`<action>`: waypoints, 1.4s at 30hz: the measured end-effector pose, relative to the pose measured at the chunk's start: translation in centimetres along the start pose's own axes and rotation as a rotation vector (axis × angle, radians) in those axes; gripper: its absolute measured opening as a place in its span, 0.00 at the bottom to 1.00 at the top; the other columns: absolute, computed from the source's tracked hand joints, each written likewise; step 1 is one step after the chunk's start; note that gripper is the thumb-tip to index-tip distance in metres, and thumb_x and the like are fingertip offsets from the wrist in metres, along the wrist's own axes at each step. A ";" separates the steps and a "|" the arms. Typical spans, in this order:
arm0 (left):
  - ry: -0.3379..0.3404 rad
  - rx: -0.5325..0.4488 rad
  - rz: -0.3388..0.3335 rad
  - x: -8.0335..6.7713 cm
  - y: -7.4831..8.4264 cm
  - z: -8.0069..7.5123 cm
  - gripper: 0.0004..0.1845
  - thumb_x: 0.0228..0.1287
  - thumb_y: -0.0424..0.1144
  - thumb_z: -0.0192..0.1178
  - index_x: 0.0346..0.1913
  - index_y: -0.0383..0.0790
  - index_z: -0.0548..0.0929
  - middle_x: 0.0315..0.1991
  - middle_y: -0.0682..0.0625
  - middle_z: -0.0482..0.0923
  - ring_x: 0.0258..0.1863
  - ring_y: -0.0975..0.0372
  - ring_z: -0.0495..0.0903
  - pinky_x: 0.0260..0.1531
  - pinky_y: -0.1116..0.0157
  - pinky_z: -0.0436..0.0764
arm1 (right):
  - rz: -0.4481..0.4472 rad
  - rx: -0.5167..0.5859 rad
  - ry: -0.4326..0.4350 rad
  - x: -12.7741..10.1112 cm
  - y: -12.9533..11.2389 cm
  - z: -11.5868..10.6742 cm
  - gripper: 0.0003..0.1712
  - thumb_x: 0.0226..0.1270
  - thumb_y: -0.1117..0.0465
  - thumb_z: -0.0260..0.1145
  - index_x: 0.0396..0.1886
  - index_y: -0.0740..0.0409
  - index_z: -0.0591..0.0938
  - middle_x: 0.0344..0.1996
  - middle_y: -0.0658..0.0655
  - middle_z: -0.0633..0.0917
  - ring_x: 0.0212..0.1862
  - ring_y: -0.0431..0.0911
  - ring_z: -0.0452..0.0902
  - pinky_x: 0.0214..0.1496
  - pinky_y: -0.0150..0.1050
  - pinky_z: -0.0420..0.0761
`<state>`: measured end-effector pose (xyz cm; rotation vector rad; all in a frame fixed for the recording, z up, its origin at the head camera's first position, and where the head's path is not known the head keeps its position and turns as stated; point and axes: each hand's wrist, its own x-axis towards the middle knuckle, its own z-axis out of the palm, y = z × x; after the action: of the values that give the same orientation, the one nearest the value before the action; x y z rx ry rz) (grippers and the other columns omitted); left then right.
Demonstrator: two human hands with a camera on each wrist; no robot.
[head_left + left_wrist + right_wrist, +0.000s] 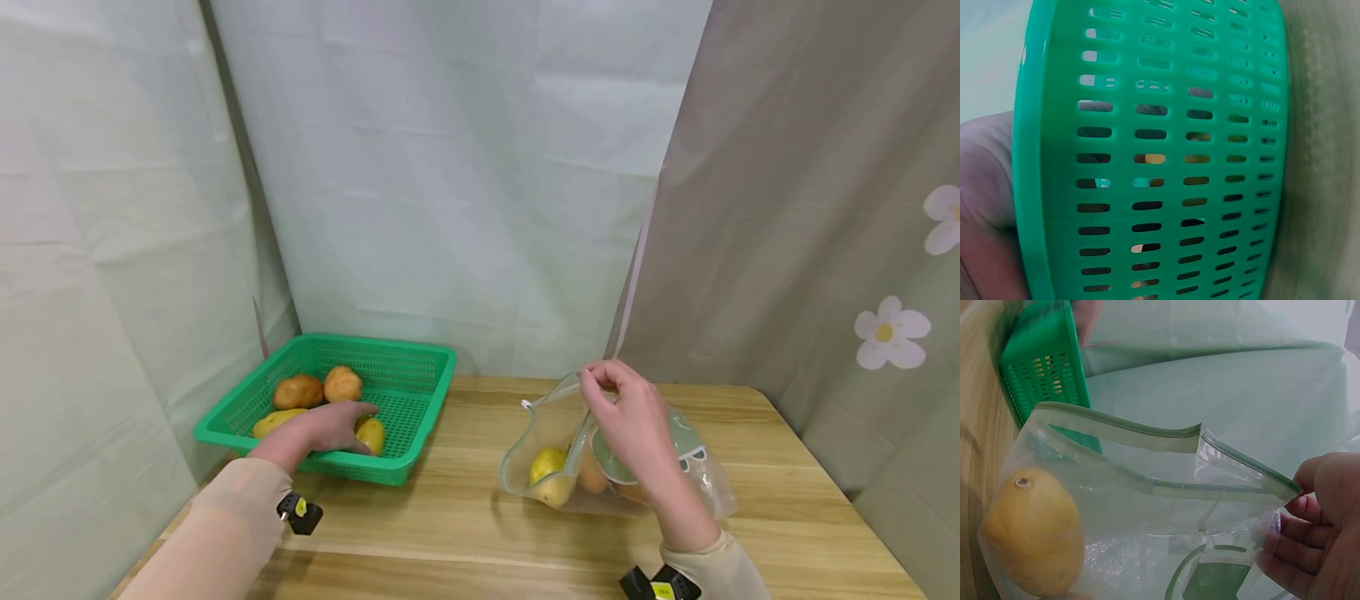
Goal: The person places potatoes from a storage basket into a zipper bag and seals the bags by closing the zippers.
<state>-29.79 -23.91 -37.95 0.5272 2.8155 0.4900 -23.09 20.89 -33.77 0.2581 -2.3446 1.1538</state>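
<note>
In the head view, my left hand (335,425) reaches over the near rim of a green plastic basket (427,400). Its fingers spread just above a yellow fruit (371,436), with the thumb close along the near side. The left wrist view shows mostly the basket's slotted wall (1147,144), which hides the fingertips. On the right, my right hand (628,417) pinches the green-edged mouth of a clear zip bag (1147,456) between thumb and index finger. The bag's mouth gapes towards the basket. A yellow fruit (1035,531) lies inside near the opening.
The basket also holds a brownish-orange round item (298,392), a lighter one (342,384) and a long yellow fruit (276,422). More round produce (592,477) shows through the bag. Hanging cloth (465,192) stands behind the wooden table (465,517).
</note>
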 end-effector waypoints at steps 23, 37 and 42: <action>0.187 -0.048 0.051 -0.4 0.7 -0.5 0.51 0.61 0.46 0.82 0.79 0.22 0.69 0.66 0.32 0.81 0.55 0.49 0.82 0.58 0.43 0.82 | -0.003 0.004 0.006 0.1 0.2 0.2 0.13 0.83 0.58 0.67 0.34 0.55 0.88 0.51 0.54 0.92 0.54 0.54 0.88 0.62 0.58 0.85; 0.342 -0.202 0.077 0.1 4.4 -0.6 0.49 0.70 0.48 0.78 0.83 0.27 0.65 0.76 0.30 0.72 0.68 0.41 0.77 0.68 0.39 0.77 | -0.010 -0.005 0.012 -0.1 0.2 0.0 0.13 0.83 0.58 0.67 0.34 0.56 0.88 0.50 0.53 0.92 0.53 0.53 0.88 0.60 0.57 0.85; 0.380 -0.295 0.046 0.0 5.8 -0.3 0.50 0.72 0.53 0.75 0.86 0.33 0.63 0.81 0.31 0.66 0.76 0.38 0.71 0.71 0.36 0.74 | -0.005 -0.001 0.001 -0.3 0.1 0.0 0.13 0.83 0.57 0.67 0.35 0.56 0.89 0.50 0.53 0.92 0.55 0.53 0.88 0.62 0.58 0.85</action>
<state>-28.07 -18.94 -35.59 0.4793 2.9999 1.0989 -22.88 20.98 -33.97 0.2629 -2.3427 1.1497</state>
